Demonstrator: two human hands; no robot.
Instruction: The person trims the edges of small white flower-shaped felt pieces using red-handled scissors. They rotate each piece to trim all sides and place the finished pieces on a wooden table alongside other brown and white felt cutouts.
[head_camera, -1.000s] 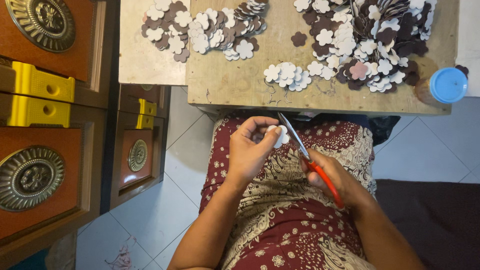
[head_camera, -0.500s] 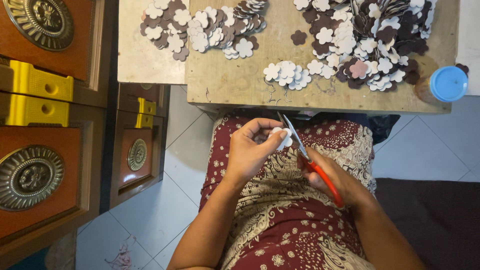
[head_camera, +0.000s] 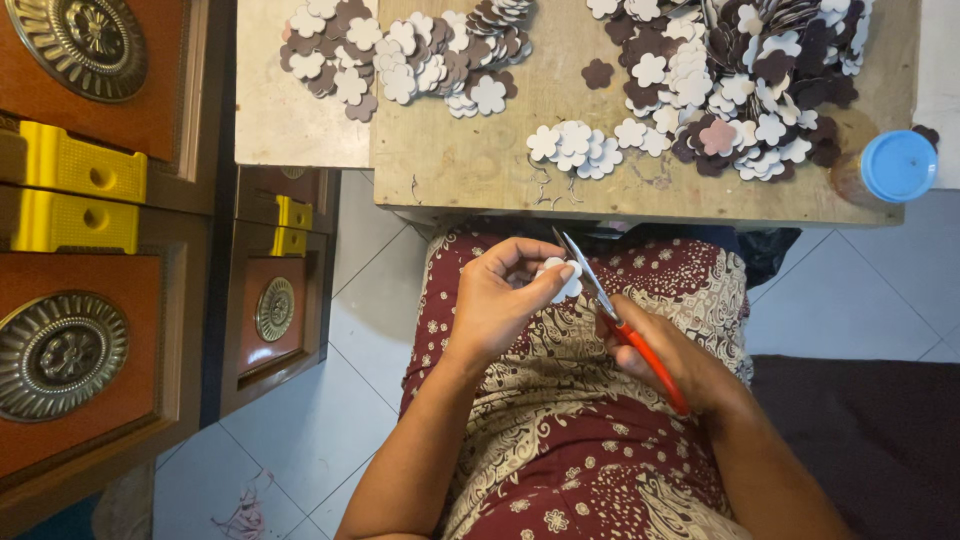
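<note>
Scissors (head_camera: 610, 310) slightly closer on flower cutout (head_camera: 560, 278), wooden table (head_camera: 480, 170)

scissors (head_camera: 600, 295) blades closer on white flower (head_camera: 560, 279), flower turned slightly

No labels, signs or screens show. The one package is a round container with a bright blue plastic lid (head_camera: 897, 166), seen from above, standing at the far right edge of the wooden counter (head_camera: 470, 170), just beside the heaped cut-outs.
</note>
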